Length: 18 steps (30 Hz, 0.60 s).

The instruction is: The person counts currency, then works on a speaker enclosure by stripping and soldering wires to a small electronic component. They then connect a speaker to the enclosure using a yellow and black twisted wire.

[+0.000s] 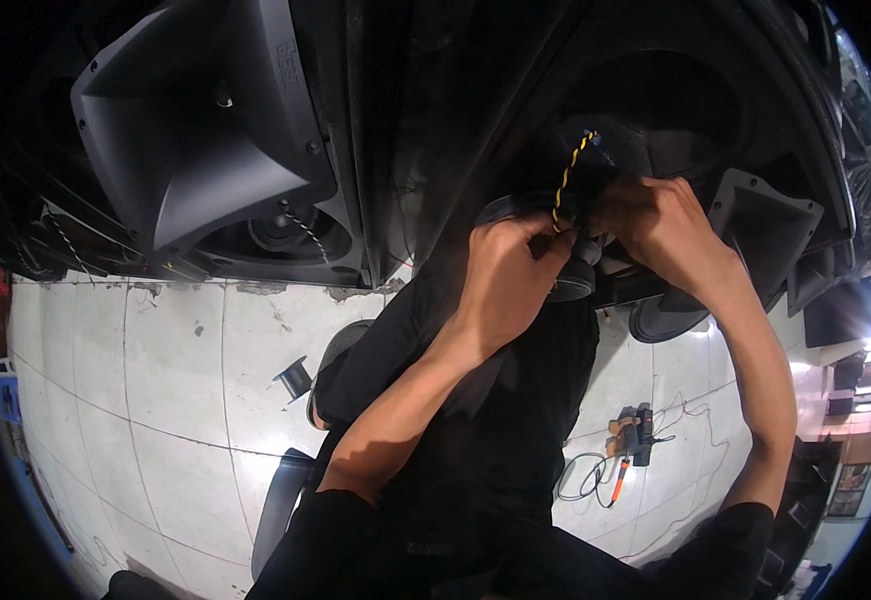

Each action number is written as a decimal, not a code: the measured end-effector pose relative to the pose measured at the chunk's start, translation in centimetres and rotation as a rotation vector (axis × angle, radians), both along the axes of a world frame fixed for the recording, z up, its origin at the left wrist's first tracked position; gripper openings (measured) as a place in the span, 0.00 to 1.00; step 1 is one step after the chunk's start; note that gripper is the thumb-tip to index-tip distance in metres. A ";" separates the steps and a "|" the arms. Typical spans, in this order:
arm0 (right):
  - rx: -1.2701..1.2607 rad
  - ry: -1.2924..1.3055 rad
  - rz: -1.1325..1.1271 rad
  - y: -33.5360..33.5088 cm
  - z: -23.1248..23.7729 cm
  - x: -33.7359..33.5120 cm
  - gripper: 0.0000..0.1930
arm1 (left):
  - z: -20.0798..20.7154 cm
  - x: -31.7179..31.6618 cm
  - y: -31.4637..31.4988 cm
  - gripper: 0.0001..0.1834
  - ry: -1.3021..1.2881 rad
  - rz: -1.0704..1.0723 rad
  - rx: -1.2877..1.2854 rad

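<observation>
A yellow-and-black twisted wire (568,178) comes out of the dark speaker cabinet (515,120) and runs down to my left hand (507,278). Thumb and forefinger of that hand pinch the wire near its lower end. Facing it, my right hand (667,232) has its fingers curled in at the same spot; whatever they grip is hidden by the fingers and shadow. Between and below both hands sits a round black speaker driver (569,282), partly covered by my left hand.
To the left stands a cabinet with a large grey horn (205,110); a smaller horn (770,222) is at right. On the tiled floor (175,370) lie a wire spool (293,378), an orange-handled soldering iron (620,482) with its cable, and a small black device (639,436).
</observation>
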State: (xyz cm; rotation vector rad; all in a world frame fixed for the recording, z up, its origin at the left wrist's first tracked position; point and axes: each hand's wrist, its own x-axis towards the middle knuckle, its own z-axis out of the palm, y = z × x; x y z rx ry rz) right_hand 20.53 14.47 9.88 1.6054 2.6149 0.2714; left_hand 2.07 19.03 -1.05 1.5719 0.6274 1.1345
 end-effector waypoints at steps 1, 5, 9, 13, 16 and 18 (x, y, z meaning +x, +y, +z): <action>-0.025 0.053 -0.028 0.2 -0.1 0.1 0.15 | 0.1 -0.1 0.0 0.09 0.016 -0.016 -0.028; -0.119 0.173 -0.193 0.3 -0.1 -1.0 0.14 | 0.4 -0.4 0.1 0.09 0.045 -0.054 -0.077; -0.216 0.263 -0.329 0.4 0.2 -1.3 0.16 | 0.1 -0.2 0.1 0.09 0.029 -0.029 -0.032; -0.291 0.355 -0.499 1.1 0.9 -2.0 0.16 | -0.2 0.0 0.1 0.09 0.015 -0.013 -0.010; -0.303 0.386 -0.577 1.3 1.3 -2.6 0.13 | -0.2 0.0 0.0 0.09 0.003 -0.003 0.013; -0.314 0.419 -0.622 1.4 1.3 -2.6 0.11 | -0.1 0.0 0.0 0.09 -0.028 -0.005 0.019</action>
